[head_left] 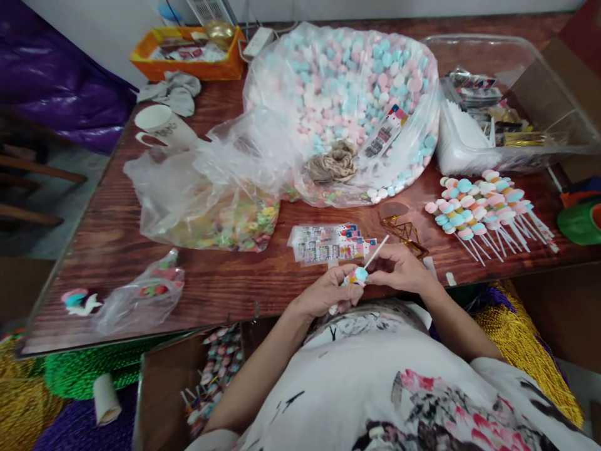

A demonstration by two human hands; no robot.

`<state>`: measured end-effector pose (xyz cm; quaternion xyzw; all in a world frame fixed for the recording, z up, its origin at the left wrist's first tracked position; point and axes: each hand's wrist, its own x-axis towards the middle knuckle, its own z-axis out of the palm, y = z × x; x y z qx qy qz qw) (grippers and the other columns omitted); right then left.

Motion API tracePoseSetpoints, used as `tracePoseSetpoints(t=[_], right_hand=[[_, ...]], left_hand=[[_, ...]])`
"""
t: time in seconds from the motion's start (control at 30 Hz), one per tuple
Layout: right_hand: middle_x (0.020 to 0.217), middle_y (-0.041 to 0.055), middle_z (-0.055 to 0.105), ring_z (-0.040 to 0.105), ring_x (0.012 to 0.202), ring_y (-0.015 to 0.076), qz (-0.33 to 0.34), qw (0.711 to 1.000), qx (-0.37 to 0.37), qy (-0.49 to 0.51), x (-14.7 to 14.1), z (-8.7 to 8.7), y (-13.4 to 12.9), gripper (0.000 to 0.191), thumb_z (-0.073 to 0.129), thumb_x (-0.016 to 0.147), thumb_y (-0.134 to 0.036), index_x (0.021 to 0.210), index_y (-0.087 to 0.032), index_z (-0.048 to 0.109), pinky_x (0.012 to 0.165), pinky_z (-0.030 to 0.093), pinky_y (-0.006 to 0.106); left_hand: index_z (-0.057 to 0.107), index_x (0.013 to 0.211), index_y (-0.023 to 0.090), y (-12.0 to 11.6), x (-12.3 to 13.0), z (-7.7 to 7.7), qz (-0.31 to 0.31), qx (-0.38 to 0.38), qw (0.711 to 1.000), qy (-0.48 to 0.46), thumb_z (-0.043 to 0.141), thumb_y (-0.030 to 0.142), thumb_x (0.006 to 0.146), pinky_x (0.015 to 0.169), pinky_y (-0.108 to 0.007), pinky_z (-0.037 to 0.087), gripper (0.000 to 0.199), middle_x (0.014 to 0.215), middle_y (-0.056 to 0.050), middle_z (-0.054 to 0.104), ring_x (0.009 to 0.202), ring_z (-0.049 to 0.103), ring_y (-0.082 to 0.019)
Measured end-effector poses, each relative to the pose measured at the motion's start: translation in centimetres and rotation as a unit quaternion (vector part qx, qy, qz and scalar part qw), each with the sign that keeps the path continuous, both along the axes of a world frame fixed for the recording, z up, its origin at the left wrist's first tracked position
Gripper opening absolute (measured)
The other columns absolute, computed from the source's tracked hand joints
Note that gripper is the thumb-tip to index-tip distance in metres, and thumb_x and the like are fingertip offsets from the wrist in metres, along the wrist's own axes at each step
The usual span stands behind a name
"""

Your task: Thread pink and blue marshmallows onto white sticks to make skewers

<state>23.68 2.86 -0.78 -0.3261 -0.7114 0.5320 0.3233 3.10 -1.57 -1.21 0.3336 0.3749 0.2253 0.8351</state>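
Note:
Held in my left hand (pixel 335 289) is a marshmallow skewer (pixel 360 274) with blue, white and yellow pieces. The fingers are closed round the candy and hide its lower part. Its white stick (pixel 376 252) points up and to the right. My right hand (pixel 399 268) pinches at the stick end of the candy; exactly what lies between those fingertips is partly hidden. Just beyond my hands lie printed clear wrappers (pixel 323 243), overlapping in a row. Gold twist ties (pixel 404 233) are scattered past my right hand. Finished-looking marshmallow skewers (pixel 483 207) are piled to the right.
Behind stands a big clear bag of marshmallows (pixel 347 81), with a bag of gummies (pixel 225 219) to its left. A plastic bin (pixel 516 150), green cup (pixel 580 224), white mug (pixel 164 125) and orange tray (pixel 188 72) surround them. A small bag (pixel 141 300) lies front left.

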Motion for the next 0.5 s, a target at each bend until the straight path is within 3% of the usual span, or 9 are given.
tracePoseSetpoints(t=[0.13,0.27,0.4,0.5], right_hand=[[0.083,0.0,0.063,0.058,0.073,0.0115,-0.085,0.981,-0.095,0.145,0.8,-0.3,0.5,0.036,0.079,0.072,-0.029,0.103,-0.021,0.063,0.065,0.048,0.023],[0.093,0.0023,0.064,0.056,0.067,0.0097,-0.057,0.968,-0.135,0.205,1.0,0.1,1.4,0.048,0.076,0.075,-0.032,0.119,-0.024,0.059,0.055,0.048,0.022],[0.075,-0.0002,0.062,0.052,0.051,0.007,-0.019,0.97,-0.132,0.205,0.4,0.6,1.7,0.015,0.07,0.081,-0.033,0.086,-0.018,0.067,0.045,0.044,0.02],[0.062,-0.0023,0.059,0.052,0.047,0.0072,-0.041,0.98,-0.105,0.162,-0.1,0.7,1.3,0.015,0.068,0.083,-0.031,0.078,-0.017,0.067,0.043,0.042,0.02]], left_hand=[[0.056,0.093,0.014,0.1,-0.1,0.0,0.002,0.002,1.0,0.015,0.087,0.04,0.058,0.036,-0.016,0.027,0.054,0.058,0.008,0.054,0.037,0.037,-0.002],[0.058,0.093,0.013,0.0,0.3,-0.1,-0.014,0.0,1.0,0.028,0.088,0.04,0.055,0.038,-0.016,0.029,0.055,0.061,0.007,0.055,0.041,0.039,-0.002],[0.056,0.085,0.014,-0.1,0.7,0.0,-0.033,0.005,0.999,0.042,0.087,0.038,0.057,0.04,-0.016,0.032,0.048,0.061,0.008,0.052,0.043,0.039,-0.002],[0.05,0.076,0.016,-0.3,0.9,0.1,-0.021,0.02,0.998,0.052,0.084,0.041,0.06,0.041,-0.017,0.033,0.045,0.056,0.01,0.046,0.043,0.038,-0.003]])
